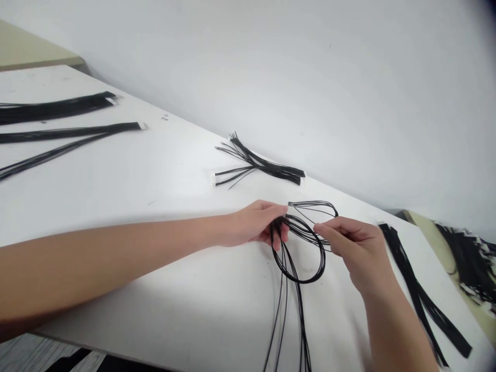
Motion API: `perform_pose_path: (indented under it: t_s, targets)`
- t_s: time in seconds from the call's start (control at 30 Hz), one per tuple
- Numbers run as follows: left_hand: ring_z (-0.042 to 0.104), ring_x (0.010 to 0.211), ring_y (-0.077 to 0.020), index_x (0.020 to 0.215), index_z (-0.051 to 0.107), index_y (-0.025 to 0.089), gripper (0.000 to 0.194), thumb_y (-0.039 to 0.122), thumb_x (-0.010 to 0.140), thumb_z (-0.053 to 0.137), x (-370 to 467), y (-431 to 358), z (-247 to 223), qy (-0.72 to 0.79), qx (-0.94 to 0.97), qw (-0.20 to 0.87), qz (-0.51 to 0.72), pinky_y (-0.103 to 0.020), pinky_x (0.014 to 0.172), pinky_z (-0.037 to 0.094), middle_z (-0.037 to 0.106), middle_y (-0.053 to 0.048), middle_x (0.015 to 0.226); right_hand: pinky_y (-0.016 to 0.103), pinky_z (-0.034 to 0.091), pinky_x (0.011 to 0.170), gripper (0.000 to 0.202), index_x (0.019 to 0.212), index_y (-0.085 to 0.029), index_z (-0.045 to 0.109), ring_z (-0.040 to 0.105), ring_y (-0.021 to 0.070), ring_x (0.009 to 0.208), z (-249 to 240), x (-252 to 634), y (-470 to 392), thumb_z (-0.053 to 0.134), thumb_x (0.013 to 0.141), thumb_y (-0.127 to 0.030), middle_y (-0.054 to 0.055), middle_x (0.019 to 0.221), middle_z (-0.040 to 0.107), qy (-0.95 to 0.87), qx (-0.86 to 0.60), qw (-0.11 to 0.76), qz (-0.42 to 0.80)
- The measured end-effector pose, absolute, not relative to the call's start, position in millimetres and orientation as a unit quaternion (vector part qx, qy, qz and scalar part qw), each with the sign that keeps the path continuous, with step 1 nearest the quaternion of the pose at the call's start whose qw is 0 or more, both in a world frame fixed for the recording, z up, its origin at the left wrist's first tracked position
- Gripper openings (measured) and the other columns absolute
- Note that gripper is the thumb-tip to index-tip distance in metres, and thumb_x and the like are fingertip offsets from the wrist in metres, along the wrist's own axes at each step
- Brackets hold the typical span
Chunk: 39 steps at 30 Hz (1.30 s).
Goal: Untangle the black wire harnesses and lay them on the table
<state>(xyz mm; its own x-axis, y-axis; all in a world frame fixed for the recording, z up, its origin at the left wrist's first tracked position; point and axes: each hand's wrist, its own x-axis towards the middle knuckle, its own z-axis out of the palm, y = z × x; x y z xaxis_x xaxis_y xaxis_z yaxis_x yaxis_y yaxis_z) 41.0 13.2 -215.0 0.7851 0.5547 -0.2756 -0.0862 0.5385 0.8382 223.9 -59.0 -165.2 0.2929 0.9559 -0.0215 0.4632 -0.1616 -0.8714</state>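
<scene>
My left hand (267, 222) pinches a bunch of thin black wires (300, 280) near the middle of the white table. Some of the wires bend into loops to the right of its fingers, and loose lengths hang toward the table's front edge. With thumb and fingers closed, my right hand (351, 243) grips wires of the same bunch at the right side of the loops. A small end piece of the bunch shows just past my left thumb. What lies inside the left palm is hidden.
Behind my hands lies a short bundle of black wires (267, 168) with white connectors. More black wire bundles (58, 108) rest at the left, and another (422, 294) at the right. A pile of wires (468, 258) sits on a yellowish surface. A white wall (290, 67) borders the table's back.
</scene>
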Motion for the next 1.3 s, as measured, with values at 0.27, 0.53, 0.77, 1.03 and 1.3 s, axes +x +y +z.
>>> perform_pose_path:
  t_s: [0.27,0.53,0.77,1.03,1.3]
  targets:
    - [0.058,0.057,-0.0123,0.073,0.053,0.015,0.038,0.046,0.092,0.045,40.6,11.8,-217.2,0.248,0.473,0.822,0.196,-0.033,0.068,0.046,0.063,-0.004,0.074,0.024,0.021,0.046,0.023,0.056,-0.017,0.065,0.027,0.0080,0.050,-167.1,226.2,-58.4,0.073,0.067,-0.035,-0.004,0.049,0.034,-0.517,-0.708,0.381,0.294]
    - [0.058,0.056,-0.0118,0.072,0.052,0.015,0.038,0.047,0.091,0.046,40.9,11.5,-216.0,0.254,0.473,0.821,0.195,-0.033,0.069,0.047,0.063,-0.003,0.073,0.023,0.021,0.044,0.022,0.057,-0.016,0.066,0.027,0.0075,0.049,-168.9,227.5,-59.4,0.074,0.067,-0.034,-0.004,0.048,0.034,-0.531,-0.693,0.399,0.279]
    - [0.058,0.057,-0.0118,0.071,0.053,0.015,0.037,0.046,0.090,0.047,41.3,12.9,-218.8,0.248,0.462,0.829,0.195,-0.032,0.069,0.047,0.064,-0.003,0.073,0.023,0.022,0.043,0.020,0.057,-0.016,0.067,0.028,0.0076,0.048,-168.1,225.5,-59.9,0.074,0.068,-0.032,-0.004,0.047,0.033,-0.532,-0.693,0.406,0.267]
    - [0.058,0.055,-0.0112,0.071,0.055,0.015,0.037,0.045,0.091,0.047,42.2,14.2,-217.9,0.252,0.462,0.829,0.191,-0.033,0.071,0.047,0.064,-0.003,0.071,0.023,0.023,0.044,0.020,0.057,-0.017,0.066,0.027,0.0074,0.048,-170.1,225.6,-60.3,0.073,0.070,-0.031,-0.004,0.047,0.033,-0.548,-0.693,0.392,0.254]
    - [0.059,0.056,-0.0121,0.069,0.055,0.014,0.040,0.047,0.090,0.048,41.7,15.8,-219.2,0.255,0.448,0.838,0.176,-0.032,0.069,0.047,0.064,-0.005,0.070,0.025,0.029,0.045,0.012,0.066,-0.019,0.068,0.034,0.0083,0.049,-175.3,232.3,-61.3,0.068,0.077,-0.021,-0.003,0.050,0.040,-0.699,-0.598,0.388,0.065]
